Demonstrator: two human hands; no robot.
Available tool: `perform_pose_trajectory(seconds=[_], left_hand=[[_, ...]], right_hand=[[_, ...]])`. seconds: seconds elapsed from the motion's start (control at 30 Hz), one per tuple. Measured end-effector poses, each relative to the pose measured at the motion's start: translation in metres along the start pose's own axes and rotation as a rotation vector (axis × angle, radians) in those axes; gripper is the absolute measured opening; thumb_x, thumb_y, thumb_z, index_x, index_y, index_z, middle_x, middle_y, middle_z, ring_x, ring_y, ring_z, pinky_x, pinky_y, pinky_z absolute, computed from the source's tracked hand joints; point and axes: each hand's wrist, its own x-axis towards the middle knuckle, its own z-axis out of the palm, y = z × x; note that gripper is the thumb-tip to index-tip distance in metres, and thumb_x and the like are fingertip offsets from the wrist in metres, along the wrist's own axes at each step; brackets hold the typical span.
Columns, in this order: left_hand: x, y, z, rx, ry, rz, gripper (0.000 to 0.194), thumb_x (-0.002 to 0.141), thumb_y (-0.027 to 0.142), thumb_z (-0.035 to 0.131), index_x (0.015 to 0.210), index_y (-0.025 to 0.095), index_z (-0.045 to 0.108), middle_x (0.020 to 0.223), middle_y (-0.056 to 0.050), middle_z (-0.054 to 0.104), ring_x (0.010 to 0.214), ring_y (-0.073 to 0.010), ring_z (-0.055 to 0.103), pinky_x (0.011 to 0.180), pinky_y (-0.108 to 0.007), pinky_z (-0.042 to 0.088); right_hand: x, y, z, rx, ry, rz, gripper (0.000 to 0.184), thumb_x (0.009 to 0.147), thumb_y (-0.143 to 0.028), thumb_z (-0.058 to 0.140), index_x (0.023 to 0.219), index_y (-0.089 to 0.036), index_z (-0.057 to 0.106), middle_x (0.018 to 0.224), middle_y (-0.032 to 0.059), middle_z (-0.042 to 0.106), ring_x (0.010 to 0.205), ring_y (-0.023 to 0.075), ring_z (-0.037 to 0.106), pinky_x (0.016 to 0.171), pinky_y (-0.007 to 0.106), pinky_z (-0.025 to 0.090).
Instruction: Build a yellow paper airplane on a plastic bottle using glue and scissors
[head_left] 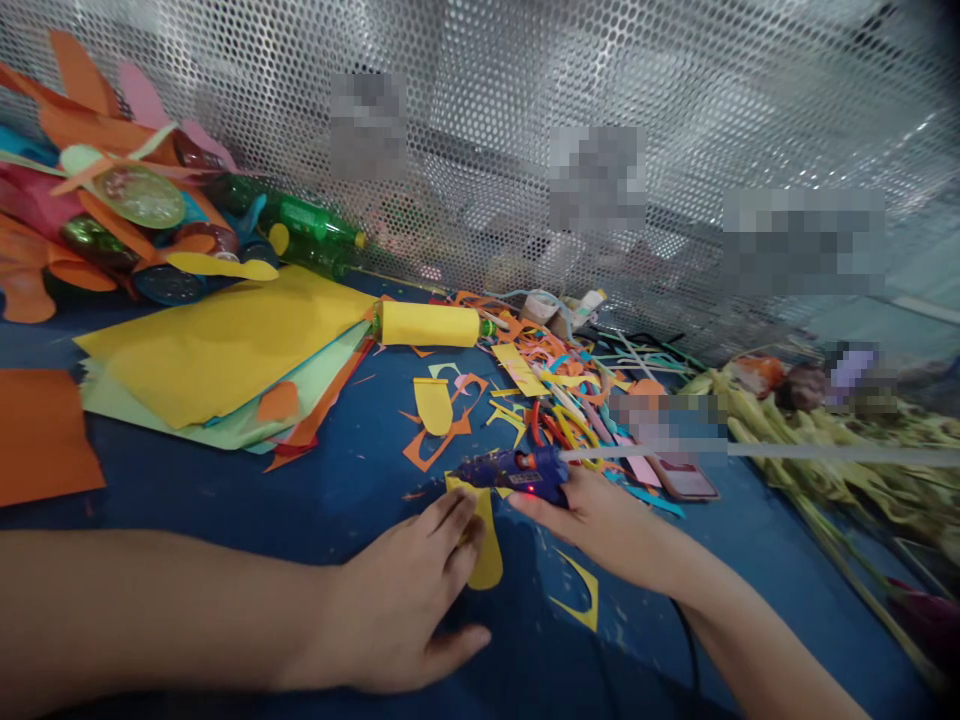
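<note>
My right hand (600,520) grips a dark blue hot glue gun (499,472), its small red light lit and a long pale glue stick (750,455) running out of its back. The nozzle points left, over the top end of a yellow paper petal (486,550). With fingertips resting on that petal, my left hand (427,580) is palm down, its thumb apart and its fingers stretched out. Beyond the gun, another yellow petal (433,405) with a folded end lies on the blue table. A green bottle wrapped in yellow paper (429,324) lies on its side behind it.
Paper sheets (225,340) are stacked at left, with paper-decorated bottles (142,200) piled behind. Paper scraps (555,370) heap up at centre right, near a phone (684,478). Corn husks (825,430) lie at right. A perforated metal screen (480,100) stands behind; a dark cord (686,640) hangs below my right arm.
</note>
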Motion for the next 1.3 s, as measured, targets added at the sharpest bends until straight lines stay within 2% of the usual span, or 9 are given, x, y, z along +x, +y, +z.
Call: perform_pose_trajectory(seconds=[0.13, 0.27, 0.43, 0.7, 0.8, 1.1, 1.3], left_hand=[[0.0, 0.0, 0.001, -0.002, 0.007, -0.015, 0.065, 0.087, 0.051, 0.03, 0.13, 0.002, 0.037, 0.136, -0.023, 0.035, 0.128, -0.0344, 0.028, 0.104, -0.042, 0.028], [0.001, 0.0, 0.0, -0.004, -0.015, -0.03, 0.067, 0.087, 0.052, 0.028, 0.13, 0.002, 0.038, 0.136, -0.023, 0.035, 0.127, -0.0349, 0.03, 0.103, -0.042, 0.03], [0.001, 0.001, -0.003, -0.002, -0.025, -0.002, 0.065, 0.088, 0.05, 0.027, 0.13, 0.001, 0.037, 0.135, -0.024, 0.037, 0.128, -0.0352, 0.028, 0.105, -0.043, 0.027], [0.001, 0.0, -0.001, -0.005, -0.017, -0.009, 0.065, 0.088, 0.05, 0.029, 0.131, 0.002, 0.037, 0.137, -0.023, 0.035, 0.129, -0.034, 0.025, 0.106, -0.042, 0.025], [0.0, 0.0, 0.0, 0.004, -0.008, -0.012, 0.065, 0.088, 0.05, 0.031, 0.131, 0.002, 0.037, 0.137, -0.022, 0.035, 0.129, -0.0336, 0.025, 0.105, -0.041, 0.025], [0.001, 0.0, -0.002, 0.043, 0.009, 0.022, 0.065, 0.089, 0.049, 0.028, 0.132, 0.001, 0.035, 0.136, -0.023, 0.036, 0.13, -0.0332, 0.025, 0.107, -0.039, 0.021], [0.001, 0.0, -0.002, 0.053, -0.008, 0.027, 0.066, 0.089, 0.049, 0.025, 0.132, 0.001, 0.035, 0.136, -0.023, 0.036, 0.13, -0.0332, 0.023, 0.107, -0.039, 0.021]], right_hand=[[0.0, 0.0, 0.001, 0.012, -0.01, -0.005, 0.041, 0.088, -0.042, 0.042, 0.122, -0.022, 0.052, 0.114, 0.0067, 0.061, 0.107, 0.0232, 0.055, 0.093, 0.037, 0.043], [-0.001, 0.001, -0.001, 0.005, -0.015, 0.043, 0.038, 0.087, -0.045, 0.042, 0.113, -0.022, 0.057, 0.11, 0.006, 0.063, 0.104, 0.0236, 0.056, 0.09, 0.036, 0.044], [-0.002, 0.001, -0.004, -0.017, -0.008, 0.076, 0.035, 0.086, -0.045, 0.042, 0.104, -0.02, 0.06, 0.104, 0.0061, 0.065, 0.095, 0.0218, 0.059, 0.085, 0.033, 0.046], [-0.006, 0.006, -0.008, -0.155, -0.027, 0.18, 0.044, 0.085, -0.053, 0.039, 0.094, -0.017, 0.063, 0.085, 0.0067, 0.067, 0.076, 0.0193, 0.06, 0.073, 0.03, 0.047], [-0.007, 0.008, -0.009, -0.181, -0.016, 0.179, 0.044, 0.085, -0.053, 0.039, 0.089, -0.017, 0.064, 0.081, 0.0068, 0.066, 0.072, 0.0188, 0.059, 0.069, 0.029, 0.047], [-0.01, 0.012, -0.015, -0.166, -0.006, 0.12, 0.041, 0.085, -0.049, 0.04, 0.107, -0.02, 0.06, 0.107, 0.0077, 0.064, 0.097, 0.0228, 0.059, 0.086, 0.03, 0.045], [-0.012, 0.01, -0.018, -0.208, 0.003, 0.108, 0.043, 0.086, -0.048, 0.04, 0.109, -0.018, 0.061, 0.107, 0.0091, 0.064, 0.096, 0.0235, 0.059, 0.087, 0.032, 0.045]])
